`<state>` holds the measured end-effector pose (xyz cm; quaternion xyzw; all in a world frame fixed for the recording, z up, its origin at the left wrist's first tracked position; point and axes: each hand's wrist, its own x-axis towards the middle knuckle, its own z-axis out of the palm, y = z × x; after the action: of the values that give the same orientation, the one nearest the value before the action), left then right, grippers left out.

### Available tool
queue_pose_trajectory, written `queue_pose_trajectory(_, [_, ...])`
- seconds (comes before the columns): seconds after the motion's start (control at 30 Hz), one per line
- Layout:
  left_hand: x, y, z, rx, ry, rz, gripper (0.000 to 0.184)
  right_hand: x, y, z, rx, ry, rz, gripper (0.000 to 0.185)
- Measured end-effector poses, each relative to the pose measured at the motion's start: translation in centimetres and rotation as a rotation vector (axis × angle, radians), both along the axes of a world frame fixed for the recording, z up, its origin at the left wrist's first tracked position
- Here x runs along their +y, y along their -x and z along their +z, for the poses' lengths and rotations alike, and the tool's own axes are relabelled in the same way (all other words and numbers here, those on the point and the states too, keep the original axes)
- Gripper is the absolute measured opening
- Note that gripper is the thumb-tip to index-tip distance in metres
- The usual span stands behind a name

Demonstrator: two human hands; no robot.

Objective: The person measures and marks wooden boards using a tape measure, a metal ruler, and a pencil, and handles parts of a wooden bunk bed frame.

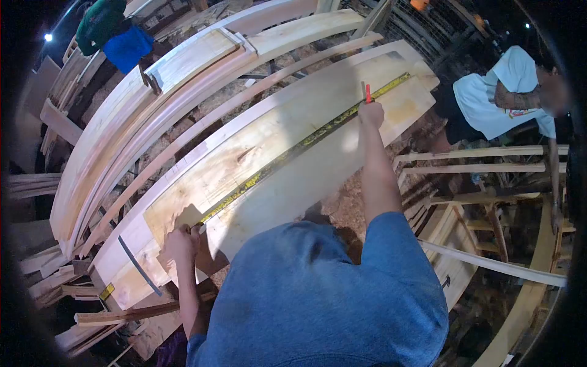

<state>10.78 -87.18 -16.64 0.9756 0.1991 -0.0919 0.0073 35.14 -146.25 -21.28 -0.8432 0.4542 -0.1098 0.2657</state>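
Leaning over a broad pale board (278,189), I have both bare hands at a yellow measuring tape (247,183), which lies lengthwise on the wood, running from lower left to upper right. My left hand (181,243) is at the tape's lower end, fingers curled and drawn close together; whether they pinch the tape or only press it down, I cannot tell. My right hand (372,114) is closed around a slim red marking tool (368,94) that stands up from the fist, beside the tape and short of its far end. Measuring along the board seems to be the step in hand — I judge the next move calls for a steady left hand, a straight tape and a light right grip for a precise mark. A dark strip (139,266) lies across the board's near end, beyond my left hand; curved planks (116,159) are stacked alongside.
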Motion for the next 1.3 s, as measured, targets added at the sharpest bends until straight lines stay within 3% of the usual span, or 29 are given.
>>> queue_pose_trajectory(0.53, [-0.7, -0.8, 1.8, 0.143, 0.010, 0.002, 0.043, -0.4, -0.3, -0.4, 0.065, 0.005, 0.037, 0.028])
queue_pose_trajectory(0.67, [-0.2, -0.5, 0.8, 0.058, 0.007, -0.022, 0.042, -1.8, -1.4, -2.6, 0.070, 0.063, 0.057, 0.030])
queue_pose_trajectory(0.8, [1.5, -0.7, -2.1, 0.107, -0.062, -0.053, 0.040, -1.7, -1.0, -0.9, 0.106, 0.077, 0.133, 0.034])
queue_pose_trajectory(0.93, [-0.2, -1.3, 0.5, 0.143, -0.031, -0.009, 0.039, -2.9, -1.7, -1.5, 0.154, 0.074, 0.162, 0.035])
queue_pose_trajectory(1.03, [-1.0, -1.8, 1.6, 0.183, -0.026, 0.031, 0.040, -3.6, -2.0, -2.5, 0.112, 0.124, 0.153, 0.054])
queue_pose_trajectory(1.07, [-0.9, -1.9, 1.6, 0.207, -0.025, 0.032, 0.040, -3.5, -1.6, -1.8, 0.107, -0.013, 0.155, 0.057])
queue_pose_trajectory(1.17, [-0.7, -1.8, 1.0, 0.202, -0.005, 0.031, 0.044, -6.6, -3.2, -5.3, 0.090, 0.112, 0.197, 0.051])
queue_pose_trajectory(1.2, [-0.2, -1.7, 0.9, 0.224, 0.052, 0.047, 0.048, -5.0, -2.1, -3.8, 0.070, 0.104, 0.260, 0.047])
queue_pose_trajectory(1.27, [1.2, -1.1, 0.9, 0.292, 0.116, 0.110, 0.057, -6.5, -2.4, -5.4, -0.160, -0.267, 0.359, 0.028])
queue_pose_trajectory(1.3, [1.0, -0.3, 3.3, 0.212, 0.150, 0.138, 0.057, -5.8, -2.2, -4.7, -0.181, -0.313, 0.324, 0.026])
